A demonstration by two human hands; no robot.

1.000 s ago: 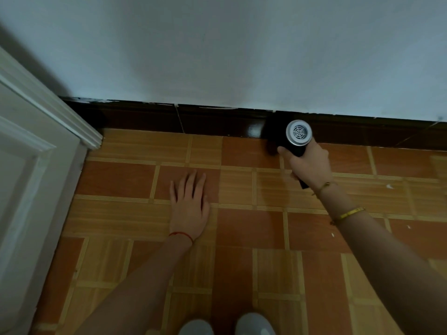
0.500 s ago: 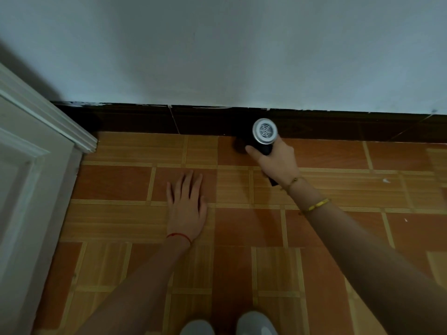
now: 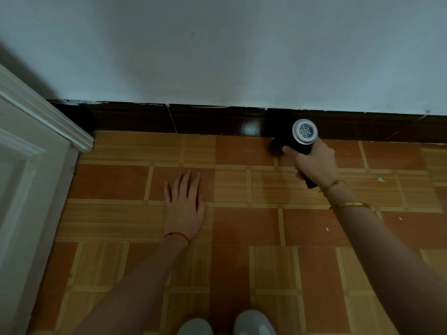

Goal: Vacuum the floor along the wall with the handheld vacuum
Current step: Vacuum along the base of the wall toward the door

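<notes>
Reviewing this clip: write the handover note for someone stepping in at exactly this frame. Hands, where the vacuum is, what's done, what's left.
Right hand: closed grip on the handheld vacuum, grille end facing the camera, nose down at the dark baseboard.
Left hand: flat on the tiled floor, palm down, holding nothing, bracing.
Position: vacuum sits at the floor-wall edge, right of centre; the door frame is far left.
Done: cannot tell from this frame how much edge is cleaned.
Left: white specks lie on the tiles to the right; probably work along the baseboard both ways.
</notes>
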